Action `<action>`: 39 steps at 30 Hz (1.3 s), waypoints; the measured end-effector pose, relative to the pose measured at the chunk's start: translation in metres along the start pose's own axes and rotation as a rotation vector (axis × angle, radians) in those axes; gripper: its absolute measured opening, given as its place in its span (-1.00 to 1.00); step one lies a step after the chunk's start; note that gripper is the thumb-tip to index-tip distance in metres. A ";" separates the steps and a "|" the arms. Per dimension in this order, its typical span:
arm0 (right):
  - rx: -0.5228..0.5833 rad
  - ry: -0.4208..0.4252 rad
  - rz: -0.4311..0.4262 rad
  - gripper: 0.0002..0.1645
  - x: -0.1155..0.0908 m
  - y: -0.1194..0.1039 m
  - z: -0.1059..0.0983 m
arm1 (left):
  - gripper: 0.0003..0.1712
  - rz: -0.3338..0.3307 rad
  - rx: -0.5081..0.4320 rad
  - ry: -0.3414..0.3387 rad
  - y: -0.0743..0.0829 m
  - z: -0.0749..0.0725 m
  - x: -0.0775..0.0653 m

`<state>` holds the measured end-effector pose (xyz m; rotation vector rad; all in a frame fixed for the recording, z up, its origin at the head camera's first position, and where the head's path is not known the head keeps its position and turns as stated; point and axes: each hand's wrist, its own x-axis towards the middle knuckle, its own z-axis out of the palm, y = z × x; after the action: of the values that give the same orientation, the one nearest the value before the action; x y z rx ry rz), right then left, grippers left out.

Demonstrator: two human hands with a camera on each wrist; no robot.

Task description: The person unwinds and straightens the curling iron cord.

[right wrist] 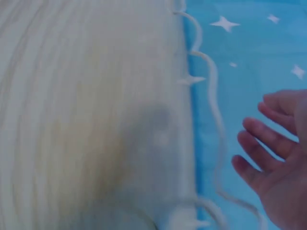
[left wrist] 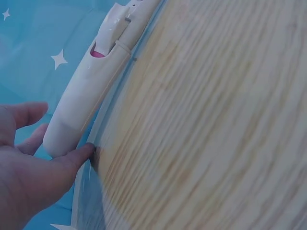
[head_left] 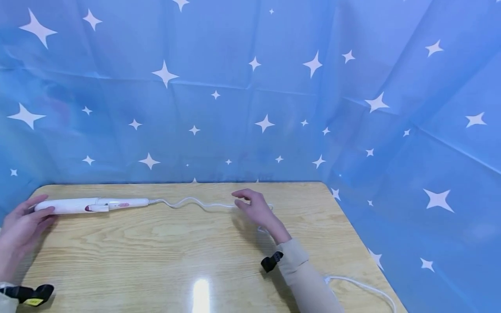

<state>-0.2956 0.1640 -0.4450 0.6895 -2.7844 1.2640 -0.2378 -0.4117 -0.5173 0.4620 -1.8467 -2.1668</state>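
A white curling iron [head_left: 74,206] with pink details and a clip lever lies along the back left of the wooden table, its cord end toward the right. My left hand [head_left: 25,228] is at the thick left end, fingers on either side of it. In the left wrist view, the left hand [left wrist: 36,177] has one fingertip at the lower edge of the barrel [left wrist: 79,100], with a gap between another finger and the casing. Over the white cord [head_left: 192,200], my right hand [head_left: 256,211] hovers with loosely bent fingers. The right wrist view shows that hand [right wrist: 283,158] holding nothing, beside the cord [right wrist: 215,105].
Wood grain covers the table [head_left: 156,256], which has rounded back corners. A blue star-patterned curtain [head_left: 219,108] hangs behind and to the right. More of the cord [head_left: 364,284] runs past my right forearm to the front right edge.
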 end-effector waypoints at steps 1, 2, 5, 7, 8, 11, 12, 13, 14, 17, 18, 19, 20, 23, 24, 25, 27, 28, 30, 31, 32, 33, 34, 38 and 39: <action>0.007 0.007 -0.017 -0.65 -0.003 -0.001 -0.007 | -0.47 0.008 0.039 0.014 0.001 0.000 0.000; 0.012 0.013 -0.037 -0.67 -0.006 -0.001 -0.014 | -0.45 0.007 0.083 0.032 0.002 0.000 0.001; 0.026 0.012 -0.057 -0.68 -0.019 0.001 -0.035 | -0.37 0.003 0.262 0.078 0.003 -0.001 0.002; 0.032 0.009 -0.060 -0.69 -0.029 0.004 -0.048 | -0.36 0.016 0.280 0.090 0.002 -0.002 0.004; 0.034 0.007 -0.059 -0.70 -0.034 0.006 -0.055 | -0.38 0.023 0.278 0.093 0.001 -0.003 0.004; 0.028 -0.005 -0.038 -0.69 -0.051 0.010 -0.072 | -0.45 0.044 0.234 0.094 -0.001 -0.006 0.005; 0.021 -0.011 -0.031 -0.69 -0.057 0.012 -0.078 | -0.45 0.047 0.231 0.093 -0.001 -0.007 0.005; 0.013 -0.016 -0.021 -0.68 -0.064 0.014 -0.083 | -0.44 0.048 0.256 0.096 -0.002 -0.007 0.005; 0.009 -0.023 -0.008 -0.68 -0.070 0.016 -0.088 | -0.43 0.049 0.294 0.100 -0.002 -0.006 0.005; -0.017 -0.028 0.032 -0.69 -0.090 0.025 -0.103 | -0.37 0.051 0.390 0.109 -0.004 -0.007 0.004; -0.021 -0.028 0.045 -0.70 -0.098 0.028 -0.108 | -0.35 0.056 0.424 0.115 -0.005 -0.007 0.004; -0.024 -0.028 0.057 -0.70 -0.105 0.031 -0.112 | -0.34 0.065 0.449 0.118 -0.006 -0.008 0.004; -0.027 -0.033 0.067 -0.71 -0.112 0.035 -0.116 | -0.33 0.077 0.479 0.117 -0.007 -0.008 0.004; -0.020 -0.052 0.091 -0.70 -0.134 0.043 -0.126 | -0.32 0.110 0.534 0.114 -0.006 -0.008 -0.001; -0.014 -0.057 0.102 -0.69 -0.141 0.046 -0.128 | -0.32 0.119 0.560 0.109 -0.006 -0.007 -0.004; -0.009 -0.060 0.115 -0.69 -0.148 0.048 -0.130 | -0.32 0.128 0.583 0.097 -0.003 -0.006 -0.007; 0.005 -0.064 0.145 -0.68 -0.160 0.053 -0.133 | -0.32 0.144 0.636 0.072 0.004 0.000 -0.016; 0.010 -0.062 0.159 -0.67 -0.165 0.056 -0.133 | -0.32 0.156 0.656 0.056 0.008 0.004 -0.020; 0.020 -0.058 0.180 -0.66 -0.173 0.061 -0.132 | -0.31 0.186 0.706 0.022 0.014 0.011 -0.029; 0.021 -0.055 0.184 -0.65 -0.176 0.063 -0.131 | -0.31 0.205 0.730 0.000 0.018 0.014 -0.033; 0.022 -0.054 0.189 -0.65 -0.178 0.065 -0.130 | -0.31 0.221 0.751 -0.018 0.020 0.018 -0.036; 0.021 -0.053 0.193 -0.65 -0.180 0.066 -0.128 | -0.31 0.239 0.773 -0.037 0.023 0.021 -0.039; 0.020 -0.058 0.188 -0.65 -0.182 0.067 -0.127 | -0.31 0.254 0.789 -0.059 0.024 0.024 -0.042; -0.048 -0.082 0.163 -0.71 -0.191 0.066 -0.127 | -0.31 0.330 0.881 -0.151 0.029 0.039 -0.051; -0.069 -0.094 0.157 -0.73 -0.194 0.065 -0.129 | -0.32 0.357 0.895 -0.176 0.030 0.042 -0.053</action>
<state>-0.1684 0.3698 -0.4400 0.5500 -2.9954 1.1795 -0.2067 -0.3574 -0.4778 0.0691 -2.6861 -1.0992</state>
